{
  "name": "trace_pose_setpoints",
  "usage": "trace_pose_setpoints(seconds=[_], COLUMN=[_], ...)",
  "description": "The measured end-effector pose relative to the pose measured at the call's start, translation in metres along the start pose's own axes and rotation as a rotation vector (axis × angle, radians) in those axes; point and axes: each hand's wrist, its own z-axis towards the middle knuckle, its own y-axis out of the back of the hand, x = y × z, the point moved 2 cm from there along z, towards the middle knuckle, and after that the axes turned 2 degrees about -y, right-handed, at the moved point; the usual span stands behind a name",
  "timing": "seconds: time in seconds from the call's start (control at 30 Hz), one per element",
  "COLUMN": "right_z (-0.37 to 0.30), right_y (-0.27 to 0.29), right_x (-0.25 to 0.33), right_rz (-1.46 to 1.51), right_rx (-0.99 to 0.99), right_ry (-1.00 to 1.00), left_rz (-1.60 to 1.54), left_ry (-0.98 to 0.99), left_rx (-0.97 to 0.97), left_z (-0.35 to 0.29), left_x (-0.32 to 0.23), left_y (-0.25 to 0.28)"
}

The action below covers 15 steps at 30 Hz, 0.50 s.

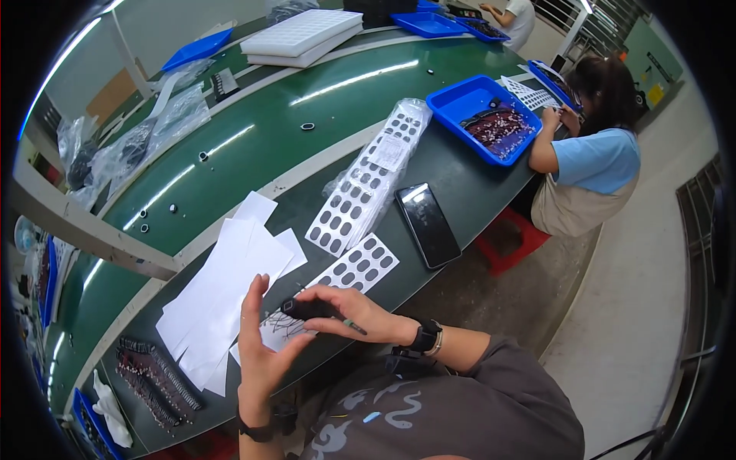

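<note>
My left hand (262,349) is raised with thumb and fingers spread apart, holding nothing that I can see. Just to its right, my right hand (356,313) is closed on a small black part (307,309) with a little square end facing my left hand. A slim dark tool with a green band (354,327) sticks out below the right palm. Thin dark wires (285,325) show between the hands, over a white sheet of dark oval stickers (360,264). Loose white paper sheets (222,287) lie left of my hands.
A plastic-wrapped stack of sticker sheets (368,180) and a black phone (428,225) lie ahead. Beyond them stands a blue tray (441,100) of wired parts. Bundled wired parts (157,379) lie at left. A green conveyor belt (253,165) runs alongside. A co-worker (590,153) sits at right.
</note>
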Motion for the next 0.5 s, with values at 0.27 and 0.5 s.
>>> trace_pose_setpoints(seconds=[0.27,0.5], right_z=[0.000,-0.002], right_y=[-0.012,-0.015], right_x=[0.020,0.013], right_rz=[-0.178,-0.100], right_rx=[-0.154,-0.193], right_ry=[0.180,0.117], left_rz=[-0.977,-1.265], left_ry=[0.613,0.626], left_rx=[-0.120,-0.363], left_z=[-0.038,-0.041], left_x=[0.043,0.039], left_y=[-0.039,-0.049])
